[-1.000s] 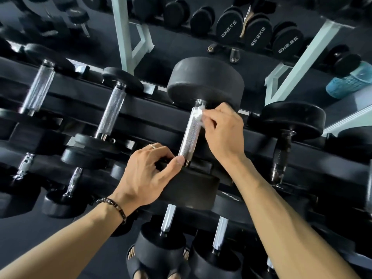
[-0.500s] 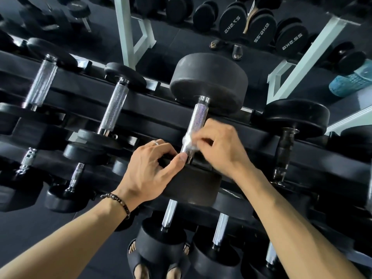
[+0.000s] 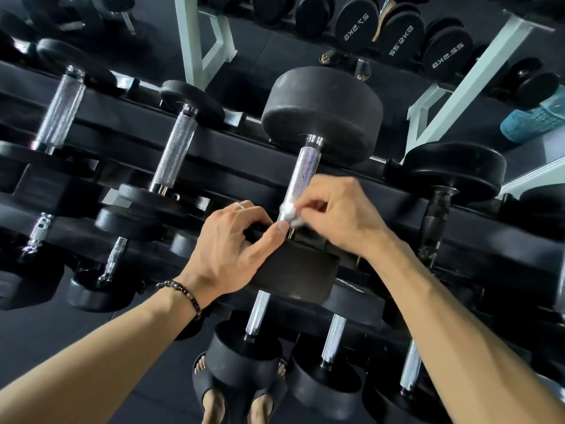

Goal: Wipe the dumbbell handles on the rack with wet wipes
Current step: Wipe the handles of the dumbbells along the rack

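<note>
My right hand (image 3: 342,215) pinches the wipe (image 3: 290,213) against the near end of the handle (image 3: 301,175), just past my left hand's (image 3: 232,246) fingers curled on the weight (image 3: 293,270); judging by the other handles, most of the rack (image 3: 244,154) remains.

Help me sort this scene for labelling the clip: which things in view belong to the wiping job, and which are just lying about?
In the job:
- right hand pinching the wet wipe
- dumbbell handle being wiped
- left hand gripping that dumbbell's near head

Just lying about:
- teal foam roller
- white frame
</note>
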A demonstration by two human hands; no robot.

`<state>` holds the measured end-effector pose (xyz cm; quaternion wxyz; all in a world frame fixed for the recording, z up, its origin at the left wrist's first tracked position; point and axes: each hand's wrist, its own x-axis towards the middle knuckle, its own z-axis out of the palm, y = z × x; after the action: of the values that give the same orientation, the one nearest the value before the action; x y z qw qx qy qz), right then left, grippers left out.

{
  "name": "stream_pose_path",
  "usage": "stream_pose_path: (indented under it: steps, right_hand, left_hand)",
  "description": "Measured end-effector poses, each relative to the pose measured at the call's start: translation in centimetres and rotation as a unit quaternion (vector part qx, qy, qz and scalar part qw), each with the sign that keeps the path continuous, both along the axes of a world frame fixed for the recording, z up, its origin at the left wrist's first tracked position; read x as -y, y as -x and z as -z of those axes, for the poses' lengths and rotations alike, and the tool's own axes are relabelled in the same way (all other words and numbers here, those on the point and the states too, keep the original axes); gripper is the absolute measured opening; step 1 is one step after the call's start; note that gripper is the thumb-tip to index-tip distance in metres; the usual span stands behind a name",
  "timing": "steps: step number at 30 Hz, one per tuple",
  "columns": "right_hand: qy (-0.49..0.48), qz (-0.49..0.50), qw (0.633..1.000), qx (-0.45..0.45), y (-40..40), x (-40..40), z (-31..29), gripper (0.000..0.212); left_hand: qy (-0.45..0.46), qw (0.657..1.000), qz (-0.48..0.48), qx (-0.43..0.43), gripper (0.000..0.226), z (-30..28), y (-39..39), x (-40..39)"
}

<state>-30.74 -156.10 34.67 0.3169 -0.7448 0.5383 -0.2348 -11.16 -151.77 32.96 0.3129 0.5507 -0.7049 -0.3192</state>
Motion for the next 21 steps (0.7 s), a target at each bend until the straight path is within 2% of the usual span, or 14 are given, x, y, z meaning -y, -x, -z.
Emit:
stream_pose_path:
  steps: [1, 3, 7, 11, 13, 15, 17, 21]
  right_hand:
    - [0.033, 0.041, 0.999, -0.003, -0.1, 0.1, 0.2, 0.018]
    - [0.035, 0.076, 0.996, -0.002, -0.3, -0.7, 0.4, 0.016]
    - [-0.070, 0.040, 0.997, -0.013, -0.3, -2.1, 0.0, 0.021]
    - [-0.009, 0.143, 0.988, 0.061, -0.3, 0.0, 0.0, 0.024]
    - [-0.031, 0.149, 0.988, 0.040, -0.4, -0.6, 0.2, 0.018]
    - [-0.086, 0.114, 0.990, -0.014, -0.4, -2.0, 0.4, 0.015]
    - [-0.107, 0.106, 0.988, -0.018, -0.4, -2.2, 0.2, 0.014]
    - [-0.025, 0.217, 0.974, 0.065, -0.2, 0.2, 0.3, 0.016]
  left_hand:
    - [0.000, 1.000, -0.001, -0.001, 0.043, 0.0, 0.0, 0.0]
    - [0.001, 1.000, 0.001, -0.001, 0.041, -0.1, 0.0, 0.0]
    - [0.003, 1.000, 0.004, 0.000, 0.041, 0.0, 0.0, 0.0]
    - [0.004, 1.000, 0.004, -0.003, 0.041, 0.1, 0.0, 0.0]
    - [0.005, 1.000, 0.005, -0.003, 0.040, 0.1, 0.0, 0.0]
    - [0.008, 1.000, 0.005, -0.005, 0.042, 0.1, 0.0, 0.0]
    - [0.011, 1.000, 0.005, -0.007, 0.045, 0.1, 0.0, 0.0]
    - [0.018, 1.000, 0.007, -0.008, 0.038, 0.0, 0.1, 0.0]
